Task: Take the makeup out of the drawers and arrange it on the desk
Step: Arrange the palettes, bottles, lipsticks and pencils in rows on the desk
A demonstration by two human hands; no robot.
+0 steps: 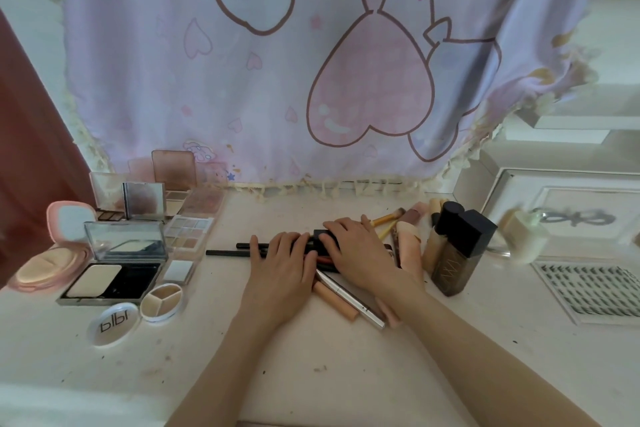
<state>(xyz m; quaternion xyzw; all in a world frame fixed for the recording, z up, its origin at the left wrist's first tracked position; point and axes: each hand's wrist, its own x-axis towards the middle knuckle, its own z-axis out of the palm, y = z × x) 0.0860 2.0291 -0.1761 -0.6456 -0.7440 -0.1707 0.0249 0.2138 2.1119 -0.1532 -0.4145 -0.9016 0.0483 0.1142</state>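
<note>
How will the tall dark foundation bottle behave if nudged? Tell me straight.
The foundation bottle stands upright, tall and narrow, so it probably tips easily. Its square cap suggests that it will not roll. It looks like glass, so likely heavy and breakable.

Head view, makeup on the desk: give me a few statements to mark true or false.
1. Both hands, left hand and right hand, rest on the pile of pens and pencils. True.
2. The silver-framed powder compact is closed. False: its lid stands open.
3. The dark square-capped foundation bottle lies on its side. False: it stands upright.
4. The clear tray of false lashes lies at the desk's right. True.
</note>
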